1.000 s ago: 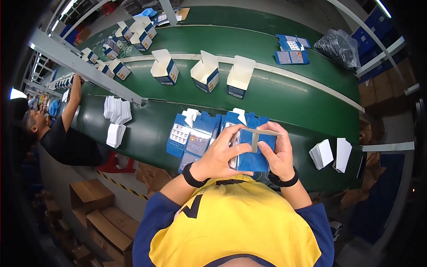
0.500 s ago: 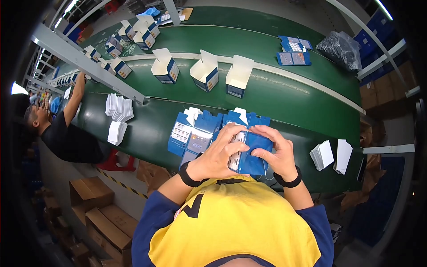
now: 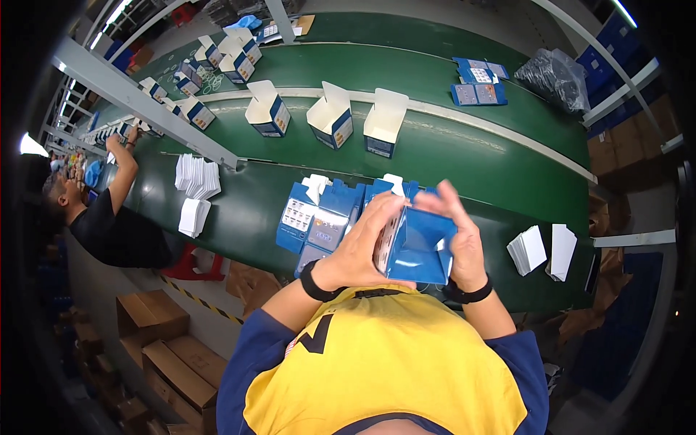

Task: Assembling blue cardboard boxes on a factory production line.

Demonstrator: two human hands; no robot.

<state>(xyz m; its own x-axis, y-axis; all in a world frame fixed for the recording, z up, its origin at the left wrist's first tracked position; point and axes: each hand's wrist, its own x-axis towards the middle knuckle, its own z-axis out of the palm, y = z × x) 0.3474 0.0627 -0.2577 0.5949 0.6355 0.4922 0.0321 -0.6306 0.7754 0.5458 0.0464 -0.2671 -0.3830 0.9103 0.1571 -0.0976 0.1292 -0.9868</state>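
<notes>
In front of my chest is a blue carton (image 3: 419, 250), squared out so that its open end and glossy blue inside show. My left hand (image 3: 362, 243) grips its left side, next to a printed panel. Along the right edge of the carton is my right hand (image 3: 467, 250), its fingers stretched out and a little blurred; whether it touches the carton is hard to make out. Flat blue printed cartons (image 3: 315, 221) lie on the green bench just left of my left hand. More flat carton pieces (image 3: 395, 187) show partly behind the held one.
White paper stacks lie on the left (image 3: 197, 176) and right (image 3: 527, 250). Beyond, a green conveyor (image 3: 464, 156) carries open cartons (image 3: 384, 125), flat cartons (image 3: 478, 83) and a grey plastic bag (image 3: 554, 78). A co-worker (image 3: 116, 225) reaches forward at left, by a metal post (image 3: 145, 105).
The carton has gone from flattened to squared out, its open end now showing. My right hand has moved off its top face to its right edge. The co-worker's arm has bent.
</notes>
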